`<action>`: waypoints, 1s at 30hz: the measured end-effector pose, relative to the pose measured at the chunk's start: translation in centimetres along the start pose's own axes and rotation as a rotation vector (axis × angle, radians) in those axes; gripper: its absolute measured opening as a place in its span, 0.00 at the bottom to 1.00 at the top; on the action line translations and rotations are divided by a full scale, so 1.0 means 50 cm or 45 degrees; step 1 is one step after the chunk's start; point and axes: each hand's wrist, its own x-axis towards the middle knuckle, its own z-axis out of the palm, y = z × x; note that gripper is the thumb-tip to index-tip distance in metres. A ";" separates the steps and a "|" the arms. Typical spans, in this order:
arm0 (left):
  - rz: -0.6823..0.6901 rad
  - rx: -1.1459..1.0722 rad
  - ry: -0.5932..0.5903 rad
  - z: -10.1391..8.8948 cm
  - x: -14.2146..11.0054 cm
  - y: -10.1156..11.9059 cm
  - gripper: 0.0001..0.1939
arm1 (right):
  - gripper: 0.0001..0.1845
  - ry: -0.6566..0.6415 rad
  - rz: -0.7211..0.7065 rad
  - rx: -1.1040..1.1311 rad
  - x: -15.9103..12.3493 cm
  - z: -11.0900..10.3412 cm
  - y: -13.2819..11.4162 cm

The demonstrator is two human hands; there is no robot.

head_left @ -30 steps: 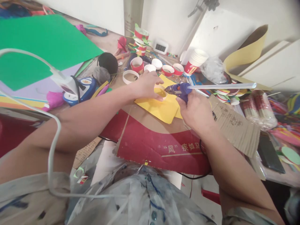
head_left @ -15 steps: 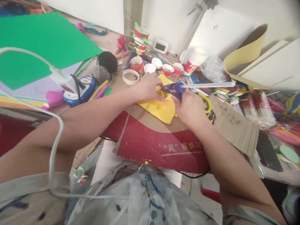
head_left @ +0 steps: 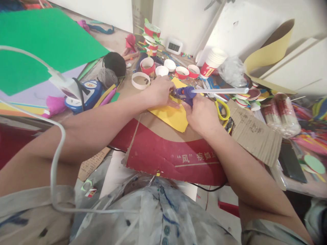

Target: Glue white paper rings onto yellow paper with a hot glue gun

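Observation:
My right hand is wrapped around a blue hot glue gun, a long translucent glue stick jutting from its back. The gun's nozzle points left, close to the fingers of my left hand. Those fingers are curled round a small yellow paper piece, mostly hidden by the hand. Beneath both hands lies a yellow paper sheet on a red and brown cardboard. Yellow-handled scissors rest just right of my right hand.
Paper cup rings and a white ring stand beyond my hands, near stacked paper cups. Corrugated cardboard and a phone are at right. A white cable crosses my left arm; green sheet at left.
The whole view has shifted slightly, so things appear a little left and higher. My left fingers now cover more of the small yellow piece. The glue gun stays in my right hand.

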 end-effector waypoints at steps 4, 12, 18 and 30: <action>-0.027 -0.015 0.023 0.002 -0.005 0.005 0.33 | 0.21 -0.014 0.085 -0.034 -0.006 -0.016 0.004; -0.097 -0.023 0.029 -0.015 -0.019 0.024 0.43 | 0.23 0.012 0.119 -0.069 -0.021 -0.037 0.020; 0.011 -0.006 -0.200 -0.046 -0.012 0.007 0.39 | 0.24 0.045 0.101 -0.072 -0.020 -0.027 0.024; -0.039 0.014 -0.151 -0.024 -0.007 0.004 0.35 | 0.24 -0.029 0.012 0.074 0.003 -0.006 0.002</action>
